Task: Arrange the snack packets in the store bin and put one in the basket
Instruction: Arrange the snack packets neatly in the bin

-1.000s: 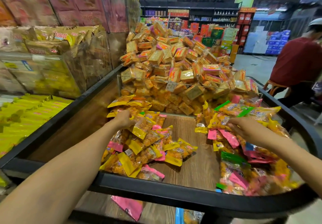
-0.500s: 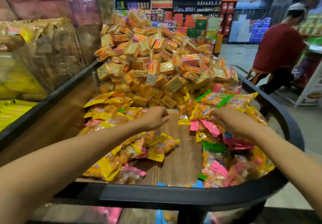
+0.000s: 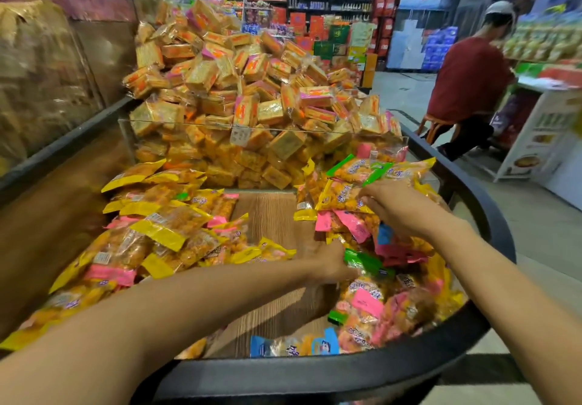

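A black-rimmed store bin (image 3: 315, 370) with a wooden floor (image 3: 267, 218) holds two heaps of snack packets. The left heap (image 3: 163, 231) is mostly yellow-ended. The right heap (image 3: 378, 297) mixes pink, green, yellow and blue ends. My left hand (image 3: 333, 262) reaches across the bare strip and holds the end of a green-ended packet (image 3: 365, 262) in the right heap; it is blurred. My right hand (image 3: 400, 206) lies on top of the right heap, fingers curled on a yellow-ended packet (image 3: 340, 198). No basket is in view.
Behind a clear divider (image 3: 252, 130) rises a tall pile of square orange cracker packs (image 3: 239, 89). A person in a red shirt (image 3: 469, 83) sits at the right by a white stand. Shelves line the back wall.
My left hand has left the left heap and crossed to the right heap, onto the green-ended packet. My right hand stays on the right heap with its fingers curled more. The view has shifted.
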`<state>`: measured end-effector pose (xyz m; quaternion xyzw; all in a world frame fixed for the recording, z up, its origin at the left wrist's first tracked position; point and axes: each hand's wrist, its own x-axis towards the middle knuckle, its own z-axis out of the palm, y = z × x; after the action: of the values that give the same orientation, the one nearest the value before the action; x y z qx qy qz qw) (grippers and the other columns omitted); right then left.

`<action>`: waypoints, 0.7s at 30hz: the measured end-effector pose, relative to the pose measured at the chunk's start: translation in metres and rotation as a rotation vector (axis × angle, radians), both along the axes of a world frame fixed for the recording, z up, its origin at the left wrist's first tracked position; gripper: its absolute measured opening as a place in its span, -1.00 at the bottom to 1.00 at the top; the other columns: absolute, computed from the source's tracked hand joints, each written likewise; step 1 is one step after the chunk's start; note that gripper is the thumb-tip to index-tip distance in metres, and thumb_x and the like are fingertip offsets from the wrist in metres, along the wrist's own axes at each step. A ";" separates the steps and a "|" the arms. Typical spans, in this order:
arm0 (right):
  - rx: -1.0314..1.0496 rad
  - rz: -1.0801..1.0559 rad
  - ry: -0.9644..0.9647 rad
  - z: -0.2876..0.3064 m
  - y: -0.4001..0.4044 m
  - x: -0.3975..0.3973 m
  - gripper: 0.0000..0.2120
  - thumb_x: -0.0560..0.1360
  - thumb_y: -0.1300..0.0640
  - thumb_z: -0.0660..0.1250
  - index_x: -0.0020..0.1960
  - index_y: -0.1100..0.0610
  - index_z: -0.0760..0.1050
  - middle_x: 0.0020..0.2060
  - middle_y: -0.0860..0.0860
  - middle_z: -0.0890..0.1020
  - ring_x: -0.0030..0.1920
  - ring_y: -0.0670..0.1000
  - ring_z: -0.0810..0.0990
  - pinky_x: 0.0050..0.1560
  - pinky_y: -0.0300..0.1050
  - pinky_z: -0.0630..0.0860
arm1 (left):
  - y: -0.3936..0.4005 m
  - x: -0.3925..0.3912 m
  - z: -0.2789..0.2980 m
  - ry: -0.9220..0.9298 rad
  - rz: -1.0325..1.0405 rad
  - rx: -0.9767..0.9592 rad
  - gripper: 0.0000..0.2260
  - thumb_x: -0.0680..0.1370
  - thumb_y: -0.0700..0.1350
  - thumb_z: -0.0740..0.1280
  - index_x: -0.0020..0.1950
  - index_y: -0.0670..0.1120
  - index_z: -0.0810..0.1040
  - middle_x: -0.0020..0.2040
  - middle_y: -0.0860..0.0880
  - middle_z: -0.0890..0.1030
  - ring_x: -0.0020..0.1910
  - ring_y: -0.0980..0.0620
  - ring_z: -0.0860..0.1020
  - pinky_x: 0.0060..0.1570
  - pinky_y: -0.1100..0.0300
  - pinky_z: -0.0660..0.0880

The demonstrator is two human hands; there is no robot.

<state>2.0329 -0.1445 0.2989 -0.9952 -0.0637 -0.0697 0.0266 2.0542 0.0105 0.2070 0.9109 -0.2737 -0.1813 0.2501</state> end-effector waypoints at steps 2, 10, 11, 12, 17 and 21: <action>-0.012 -0.001 0.000 0.000 0.000 -0.001 -0.74 0.64 0.02 0.08 0.14 0.10 0.49 0.05 0.04 0.56 0.09 0.08 0.51 0.11 0.09 0.48 | -0.002 -0.006 0.001 0.070 0.049 -0.100 -0.75 0.53 -0.06 0.38 0.07 -0.10 0.35 -0.25 0.05 0.36 -0.23 0.12 0.36 -0.49 0.43 0.28; -0.024 -0.040 0.035 0.002 0.010 -0.011 -0.71 0.64 -0.01 0.08 0.21 0.09 0.46 0.11 0.08 0.54 0.13 0.09 0.49 0.13 0.08 0.47 | 0.040 0.008 0.032 0.225 0.157 -0.370 -0.88 0.50 -0.27 0.39 -0.17 -0.14 0.47 -0.27 -0.08 0.55 -0.36 0.09 0.55 -0.41 0.28 0.51; -0.026 -0.039 0.031 0.004 0.014 -0.014 -0.70 0.64 -0.02 0.09 0.23 0.09 0.46 0.13 0.08 0.54 0.15 0.10 0.48 0.15 0.07 0.46 | 0.052 0.009 0.044 0.244 0.179 -0.418 -0.83 0.51 -0.30 0.36 -0.22 -0.12 0.45 -0.33 -0.07 0.50 -0.46 0.15 0.48 -0.49 0.31 0.42; -0.032 -0.030 0.021 0.006 0.018 -0.016 -0.69 0.63 -0.02 0.10 0.27 0.09 0.44 0.16 0.08 0.53 0.19 0.10 0.47 0.18 0.05 0.45 | 0.066 0.011 0.054 0.256 0.204 -0.457 -0.80 0.52 -0.33 0.34 -0.23 -0.11 0.45 -0.35 -0.07 0.48 -0.49 0.15 0.45 -0.50 0.29 0.38; -0.010 0.099 -0.099 0.020 0.051 -0.027 -0.63 0.63 -0.04 0.10 0.35 0.09 0.40 0.23 0.04 0.50 0.26 0.04 0.44 0.21 -0.06 0.42 | 0.144 0.006 0.094 0.219 0.369 -0.607 -0.87 0.51 -0.33 0.37 -0.18 -0.15 0.50 -0.41 -0.03 0.54 -0.44 0.10 0.46 -0.48 0.27 0.48; -0.042 0.207 -0.204 0.034 0.098 -0.014 -0.67 0.62 -0.04 0.14 0.25 0.13 0.45 0.16 0.06 0.53 0.20 0.08 0.48 0.12 0.02 0.46 | 0.193 0.010 0.107 0.223 0.473 -0.719 -0.85 0.48 -0.27 0.42 -0.07 -0.19 0.47 -0.32 -0.03 0.61 -0.40 0.10 0.56 -0.42 0.22 0.52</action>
<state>2.0193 -0.0461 0.3332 -0.9714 -0.1696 -0.1663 0.0062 2.0637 0.2034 0.3139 0.7783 -0.0750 -0.1096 0.6137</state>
